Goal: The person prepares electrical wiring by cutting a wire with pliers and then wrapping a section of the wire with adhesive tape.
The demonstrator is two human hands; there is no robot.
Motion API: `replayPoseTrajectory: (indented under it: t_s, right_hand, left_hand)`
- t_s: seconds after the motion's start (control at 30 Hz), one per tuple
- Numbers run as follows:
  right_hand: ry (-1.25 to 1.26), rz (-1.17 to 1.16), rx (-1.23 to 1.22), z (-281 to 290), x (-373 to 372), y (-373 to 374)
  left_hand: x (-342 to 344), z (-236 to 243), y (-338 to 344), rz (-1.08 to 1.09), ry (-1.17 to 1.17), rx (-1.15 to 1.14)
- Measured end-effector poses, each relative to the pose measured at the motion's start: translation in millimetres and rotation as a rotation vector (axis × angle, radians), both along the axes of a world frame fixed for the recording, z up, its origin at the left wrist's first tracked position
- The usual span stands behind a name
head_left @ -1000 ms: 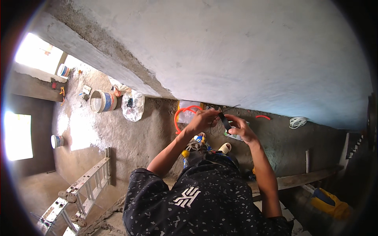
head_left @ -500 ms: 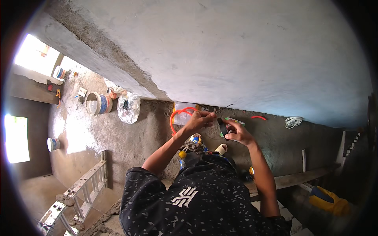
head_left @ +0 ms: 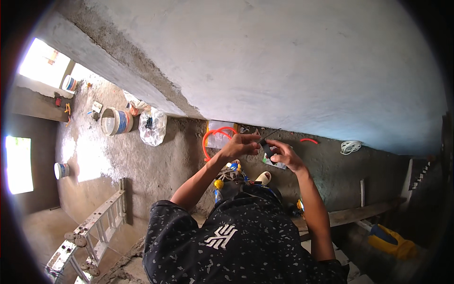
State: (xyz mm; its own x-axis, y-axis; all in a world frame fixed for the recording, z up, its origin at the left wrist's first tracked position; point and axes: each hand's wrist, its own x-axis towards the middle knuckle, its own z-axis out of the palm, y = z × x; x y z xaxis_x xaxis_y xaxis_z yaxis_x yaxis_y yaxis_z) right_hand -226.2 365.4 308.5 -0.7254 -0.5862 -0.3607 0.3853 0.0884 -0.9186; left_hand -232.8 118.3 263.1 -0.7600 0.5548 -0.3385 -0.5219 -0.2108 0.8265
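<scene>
Both hands are close together in front of my body, near the wall. My right hand [head_left: 288, 156] is closed on a roll of black tape [head_left: 266, 148], thumb and fingers gripping its near side. My left hand [head_left: 240, 146] has its fingers pinched at the roll's far-left side, by a thin dark wire [head_left: 271, 136] that sticks out toward the wall. The wire's lower end is hidden at the left fingertips. Whether the left fingers also hold tape is too small to tell.
An orange hose [head_left: 205, 143] curls on the floor beside my left hand. Against the wall lie a white cable coil [head_left: 350, 147] and a short orange piece [head_left: 309, 140]. A bucket [head_left: 109, 121], a plastic bag [head_left: 152, 128] and a ladder [head_left: 97, 232] stand left. A plank [head_left: 350, 217] runs right.
My hands have come closer together. The tape roll has turned and now meets the wire by the left fingertips. The view has shifted slightly.
</scene>
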Motion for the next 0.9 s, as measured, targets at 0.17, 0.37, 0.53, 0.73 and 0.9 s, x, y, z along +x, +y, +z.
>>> replayPoseTrajectory:
  t_s: [0.17, 0.37, 0.53, 0.73, 0.9]
  right_hand:
    - [-0.026, 0.004, -0.009, 0, -3, -1]
    - [-0.026, 0.012, -0.004, -1, -6, -2]
    - [-0.019, 0.052, -0.017, 0, -6, -1]
    - [-0.001, 0.074, -0.013, 1, -6, 3]
    - [0.047, 0.060, 0.023, -6, -4, 5]
  left_hand:
    - [1, -2, 2, 0.046, -0.034, 0.046]
    - [1, 9, 8, 0.143, -0.080, 0.041]
    - [-1, 10, 12, 0.204, -0.293, 0.125]
    - [-1, 3, 17, 0.122, -0.179, -0.033]
    - [2, -6, 22, 0.135, -0.109, -0.075]
